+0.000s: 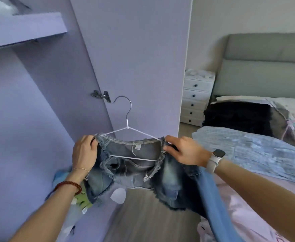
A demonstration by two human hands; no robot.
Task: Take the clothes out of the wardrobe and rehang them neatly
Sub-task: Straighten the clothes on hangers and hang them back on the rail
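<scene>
The hanger (127,127) ends are hidden by the denim top (134,165); shelf (21,30) stuff far left is cropped, blurry.

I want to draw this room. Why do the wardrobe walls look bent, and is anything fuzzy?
Head view: the wide-angle lens bows straight edges, so the wardrobe door leans and curves. Head view: soft daylight, no strong glare. Head view: the denim top and hanger look fairly sharp between the left hand and right hand; the lower-left corner clothes are smeared.

Frayed denim garment (134,165) draped on white wire hanger (127,127), hook upright.
</scene>
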